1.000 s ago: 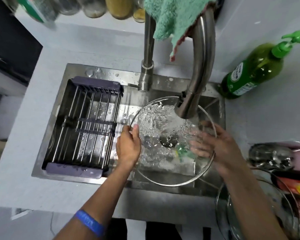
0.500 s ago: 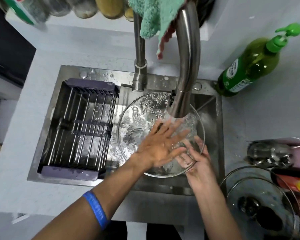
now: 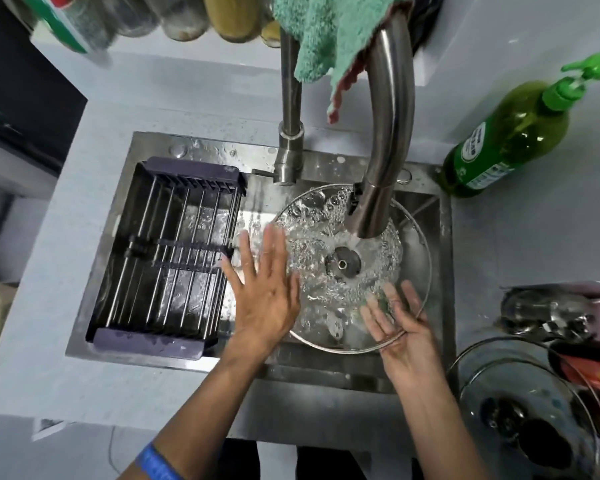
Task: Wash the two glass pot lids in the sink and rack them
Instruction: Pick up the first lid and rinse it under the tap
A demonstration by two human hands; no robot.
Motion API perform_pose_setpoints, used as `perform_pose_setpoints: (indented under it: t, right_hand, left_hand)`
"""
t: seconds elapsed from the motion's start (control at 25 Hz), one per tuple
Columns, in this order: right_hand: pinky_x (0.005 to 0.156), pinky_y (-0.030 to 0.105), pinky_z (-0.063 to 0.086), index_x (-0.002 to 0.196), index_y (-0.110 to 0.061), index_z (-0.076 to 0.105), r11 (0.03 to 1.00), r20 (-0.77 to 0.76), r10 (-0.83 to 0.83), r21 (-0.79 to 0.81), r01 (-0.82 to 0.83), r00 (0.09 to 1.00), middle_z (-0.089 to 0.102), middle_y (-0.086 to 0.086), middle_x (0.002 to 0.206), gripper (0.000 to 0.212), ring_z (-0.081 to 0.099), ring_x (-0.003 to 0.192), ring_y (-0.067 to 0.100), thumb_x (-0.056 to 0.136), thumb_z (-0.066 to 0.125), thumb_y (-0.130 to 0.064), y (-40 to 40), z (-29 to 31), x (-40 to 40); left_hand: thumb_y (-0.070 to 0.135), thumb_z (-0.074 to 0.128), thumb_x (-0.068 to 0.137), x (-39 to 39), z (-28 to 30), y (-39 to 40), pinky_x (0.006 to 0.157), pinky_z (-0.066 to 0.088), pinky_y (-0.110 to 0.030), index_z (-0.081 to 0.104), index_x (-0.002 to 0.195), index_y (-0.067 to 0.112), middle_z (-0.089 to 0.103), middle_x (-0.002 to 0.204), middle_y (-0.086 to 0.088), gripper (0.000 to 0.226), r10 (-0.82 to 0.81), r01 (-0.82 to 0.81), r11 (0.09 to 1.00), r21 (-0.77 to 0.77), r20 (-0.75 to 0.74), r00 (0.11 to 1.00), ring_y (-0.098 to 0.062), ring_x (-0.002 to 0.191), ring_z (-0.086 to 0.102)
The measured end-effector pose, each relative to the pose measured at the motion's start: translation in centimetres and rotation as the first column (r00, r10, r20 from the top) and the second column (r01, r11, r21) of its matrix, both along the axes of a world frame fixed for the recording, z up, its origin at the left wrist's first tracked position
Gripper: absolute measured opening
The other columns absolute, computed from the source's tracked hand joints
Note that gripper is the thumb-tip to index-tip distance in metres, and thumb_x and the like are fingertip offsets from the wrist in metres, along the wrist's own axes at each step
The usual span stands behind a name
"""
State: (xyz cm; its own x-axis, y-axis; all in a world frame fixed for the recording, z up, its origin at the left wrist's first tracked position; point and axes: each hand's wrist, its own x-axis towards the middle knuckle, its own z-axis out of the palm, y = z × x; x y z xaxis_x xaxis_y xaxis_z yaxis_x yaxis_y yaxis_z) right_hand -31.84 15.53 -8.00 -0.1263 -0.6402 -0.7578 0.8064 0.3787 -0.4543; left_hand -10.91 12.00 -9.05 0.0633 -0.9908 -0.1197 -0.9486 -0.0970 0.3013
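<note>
**A home kitchen, at the sink**

A stainless steel sink (image 3: 444,237) is sunk into a pale desk (image 3: 84,386), with a tall curved steel faucet (image 3: 390,133) running water. A green cloth (image 3: 326,32) hangs over the faucet. A dark drying rack (image 3: 167,251) sits in the sink's left half. A green pump bottle of dish soap (image 3: 510,136) stands at the right, and jars (image 3: 229,15) line a shelf behind. A glass pot lid (image 3: 520,393) lies on the desk.
</note>
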Motion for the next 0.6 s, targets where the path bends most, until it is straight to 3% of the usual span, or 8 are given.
perform_pose_setpoints:
  t: [0.08, 0.12, 0.16, 0.2, 0.32, 0.4, 0.48, 0.6]
  right_hand:
    - [0.086, 0.044, 0.059, 0.113, -0.024, 0.067, 0.999, -0.021, 0.045, 0.025, -0.045, 0.999, 0.072, 0.004, 0.121, 0.036, 0.073, 0.101, 0.031, 0.085, 0.057, -0.003, 0.0, -0.3, 1.0]
    - [0.085, 0.044, 0.059, 0.115, -0.023, 0.067, 0.998, -0.026, 0.060, 0.035, -0.060, 0.998, 0.073, 0.003, 0.119, 0.036, 0.073, 0.101, 0.031, 0.087, 0.057, -0.003, 0.0, -0.3, 1.2]
    - [0.084, 0.044, 0.060, 0.117, -0.021, 0.066, 0.997, -0.027, 0.059, 0.043, -0.058, 0.998, 0.074, 0.005, 0.118, 0.036, 0.073, 0.100, 0.031, 0.087, 0.058, -0.002, -0.1, -0.3, 1.2]
    - [0.082, 0.045, 0.060, 0.116, -0.019, 0.067, 0.998, -0.028, 0.051, 0.049, -0.050, 0.998, 0.074, 0.007, 0.115, 0.036, 0.074, 0.097, 0.031, 0.085, 0.060, -0.002, -0.2, -0.3, 0.8]
    - [0.053, 0.034, 0.060, 0.095, -0.020, 0.070, 0.980, -0.061, 0.133, 0.156, -0.122, 0.989, 0.070, 0.021, 0.091, 0.031, 0.072, 0.063, 0.027, 0.082, 0.059, 0.006, -1.9, 0.4, -0.1]
    - [0.037, 0.022, 0.032, 0.082, -0.020, 0.057, 0.966, -0.063, 0.176, 0.204, -0.160, 0.982, 0.044, 0.014, 0.069, 0.040, 0.042, 0.036, 0.015, 0.085, 0.045, 0.018, -4.1, -0.1, 0.7]
    - [0.038, 0.023, 0.029, 0.085, -0.016, 0.047, 0.933, -0.164, 0.254, 0.300, -0.197, 0.953, 0.042, 0.014, 0.072, 0.038, 0.035, 0.036, 0.015, 0.091, 0.033, 0.019, -7.0, -0.6, 1.9]
    - [0.067, 0.047, 0.062, 0.094, -0.005, 0.048, 0.880, -0.256, 0.400, 0.375, -0.291, 0.880, 0.060, 0.030, 0.100, 0.021, 0.060, 0.058, 0.038, 0.096, 0.038, 0.012, -9.4, -1.0, 3.2]
  left_hand:
    - [0.016, 0.050, 0.102, 0.4, 0.2, 0.7, 0.120, 0.027, -0.036, 0.001, 0.161, 0.029, -0.001, 0.170, -0.001, 0.078, 0.277, -0.281, 0.958, 0.064, -0.470, 0.838, -0.015, 0.150, 0.019]
    - [0.007, 0.054, 0.099, 0.7, 0.1, 0.2, 0.105, 0.047, -0.027, 0.016, 0.160, 0.030, 0.022, 0.166, -0.003, 0.076, 0.493, -0.458, 0.854, 0.247, -0.668, 0.558, -0.008, 0.132, 0.047]
    - [0.003, 0.056, 0.097, 0.9, -0.1, 0.0, 0.084, 0.058, -0.023, 0.032, 0.155, 0.027, 0.047, 0.152, -0.006, 0.067, 0.649, -0.503, 0.718, 0.481, -0.724, 0.234, -0.004, 0.102, 0.065]
    - [0.003, 0.055, 0.098, 1.0, -0.5, 0.4, 0.071, 0.061, -0.026, 0.045, 0.148, 0.022, 0.063, 0.133, -0.009, 0.054, 0.739, -0.452, 0.606, 0.654, -0.674, 0.016, -0.007, 0.082, 0.070]
    - [0.003, 0.047, 0.102, 0.9, -1.5, 2.4, 0.083, 0.059, -0.055, 0.058, 0.127, 0.023, 0.075, 0.112, -0.014, 0.034, 0.850, -0.251, 0.497, 0.830, -0.524, -0.051, -0.039, 0.103, 0.071]
    - [-0.002, 0.045, 0.100, 1.6, -2.0, 2.4, 0.056, 0.061, -0.042, 0.058, 0.121, 0.018, 0.076, 0.106, -0.018, 0.031, 0.862, -0.178, 0.429, 0.886, -0.460, -0.213, -0.045, 0.100, 0.070]
    - [-0.009, 0.037, 0.097, 2.5, -1.9, 1.6, 0.046, 0.057, -0.034, 0.052, 0.115, 0.012, 0.076, 0.101, -0.023, 0.031, 0.822, -0.129, 0.390, 0.912, -0.408, -0.398, -0.041, 0.083, 0.073]
    - [-0.013, 0.031, 0.088, 4.0, -1.9, 0.9, 0.053, 0.060, -0.040, 0.043, 0.118, 0.010, 0.073, 0.104, -0.030, 0.039, 0.761, -0.072, 0.419, 0.905, -0.393, -0.516, -0.044, 0.076, 0.074]
